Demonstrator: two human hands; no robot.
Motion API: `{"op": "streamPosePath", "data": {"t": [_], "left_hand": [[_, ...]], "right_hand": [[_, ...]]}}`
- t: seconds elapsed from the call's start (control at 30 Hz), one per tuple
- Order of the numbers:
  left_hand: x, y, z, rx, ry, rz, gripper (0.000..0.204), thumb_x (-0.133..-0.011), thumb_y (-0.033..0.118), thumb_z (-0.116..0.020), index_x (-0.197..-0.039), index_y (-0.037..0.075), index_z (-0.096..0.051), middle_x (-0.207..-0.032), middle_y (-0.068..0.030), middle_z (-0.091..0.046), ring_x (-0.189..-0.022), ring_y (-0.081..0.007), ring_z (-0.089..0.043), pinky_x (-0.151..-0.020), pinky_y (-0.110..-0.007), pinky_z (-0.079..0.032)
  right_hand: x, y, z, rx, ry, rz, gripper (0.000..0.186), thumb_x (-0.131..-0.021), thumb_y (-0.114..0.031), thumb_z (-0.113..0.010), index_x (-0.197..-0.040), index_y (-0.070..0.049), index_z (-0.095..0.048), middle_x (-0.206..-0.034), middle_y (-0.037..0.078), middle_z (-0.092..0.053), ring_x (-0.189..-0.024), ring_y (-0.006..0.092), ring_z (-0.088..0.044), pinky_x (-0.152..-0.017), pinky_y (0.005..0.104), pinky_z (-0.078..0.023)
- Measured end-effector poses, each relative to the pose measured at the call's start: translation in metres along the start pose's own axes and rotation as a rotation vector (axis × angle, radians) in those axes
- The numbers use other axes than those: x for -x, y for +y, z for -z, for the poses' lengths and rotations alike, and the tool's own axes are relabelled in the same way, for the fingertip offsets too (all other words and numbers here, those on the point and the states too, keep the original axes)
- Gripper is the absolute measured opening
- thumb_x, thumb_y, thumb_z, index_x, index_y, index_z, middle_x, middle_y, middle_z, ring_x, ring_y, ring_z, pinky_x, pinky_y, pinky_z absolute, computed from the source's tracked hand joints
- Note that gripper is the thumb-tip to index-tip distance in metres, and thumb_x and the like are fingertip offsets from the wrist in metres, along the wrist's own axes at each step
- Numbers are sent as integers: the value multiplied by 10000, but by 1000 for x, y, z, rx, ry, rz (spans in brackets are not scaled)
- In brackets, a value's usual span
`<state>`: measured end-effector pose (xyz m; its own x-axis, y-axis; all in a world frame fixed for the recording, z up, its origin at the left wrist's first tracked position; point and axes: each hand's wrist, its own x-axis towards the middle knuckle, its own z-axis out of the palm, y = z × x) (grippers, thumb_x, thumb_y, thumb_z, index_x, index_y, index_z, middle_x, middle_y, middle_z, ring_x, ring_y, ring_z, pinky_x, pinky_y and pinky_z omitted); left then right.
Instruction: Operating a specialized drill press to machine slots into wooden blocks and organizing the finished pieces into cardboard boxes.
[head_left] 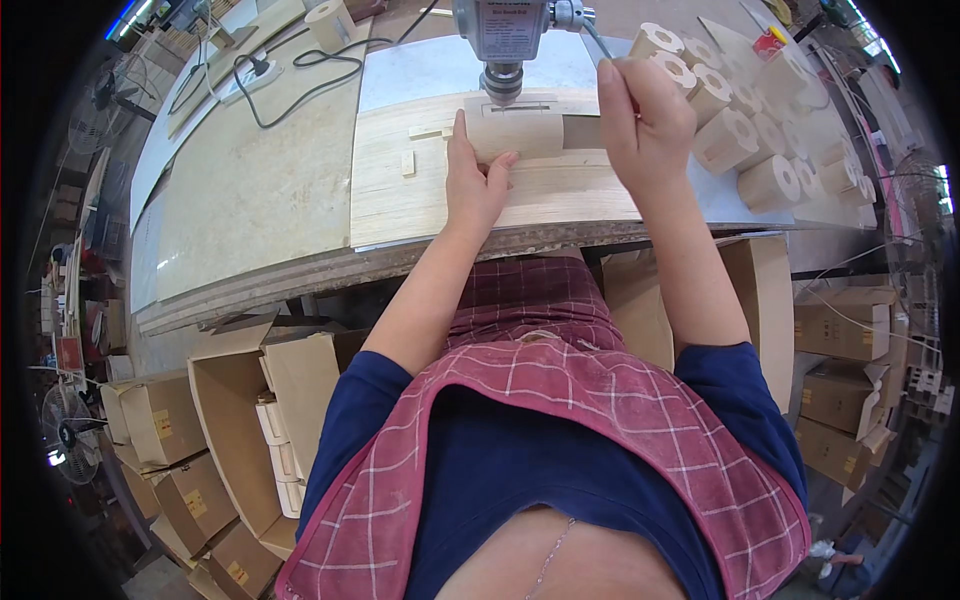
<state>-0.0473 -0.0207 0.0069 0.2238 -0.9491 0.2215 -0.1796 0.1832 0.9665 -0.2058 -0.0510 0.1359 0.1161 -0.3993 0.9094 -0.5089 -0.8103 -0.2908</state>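
Observation:
Beneath the chuck [503, 82] of a grey bench drill press [505, 30] lies a pale, rounded wooden piece [530, 132], with a narrow slot along its far side. My left hand [475, 180] grips its left end, the fingers pointing away and the thumb at the near edge. My right hand [648, 120] is closed in a fist at the end of the drill press lever [597, 38], up and right of the piece. The drill bit itself cannot be made out.
A light wooden board [400, 215] lies under the work, with small wood strips [408, 163] on it. Several hollow wooden cylinders [725, 140] stand and lie at the right. A power strip [250, 80] and black cable [300, 62] are at the far left. Cardboard boxes [235, 400] sit below the table.

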Motion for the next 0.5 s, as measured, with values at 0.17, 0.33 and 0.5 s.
{"op": "streamPosePath", "data": {"t": [0.17, 0.33, 0.5], "left_hand": [[1, 2, 1, 15, -4, 23, 806, -812, 65, -629, -1428, 16, -113, -1235, -165, -386, -806, -191, -582, -565, -259, -544], [-1, -1, 0, 23, -5, 6, 811, -808, 66, -636, -1429, 18, -116, -1230, -163, -386, -803, -193, -585, -558, -257, -544], [-1, -1, 0, 25, -5, -9, 813, -806, 69, -640, -1427, 13, -118, -1228, -170, -385, -794, -195, -588, -546, -257, -539]], "right_hand": [[27, 4, -11, 21, 6, -16, 88, -804, -71, -632, -739, -47, -577, -614, 66, -482, -503, 220, -478, -461, 321, -377], [50, 17, -25, -12, 36, -38, 49, -800, -66, -640, -808, -34, -603, -710, 75, -506, -554, 212, -492, -496, 309, -399], [56, 27, -33, -9, 80, 38, 81, -790, -65, -651, -855, -32, -614, -771, 90, -506, -589, 212, -491, -510, 308, -407]]}}
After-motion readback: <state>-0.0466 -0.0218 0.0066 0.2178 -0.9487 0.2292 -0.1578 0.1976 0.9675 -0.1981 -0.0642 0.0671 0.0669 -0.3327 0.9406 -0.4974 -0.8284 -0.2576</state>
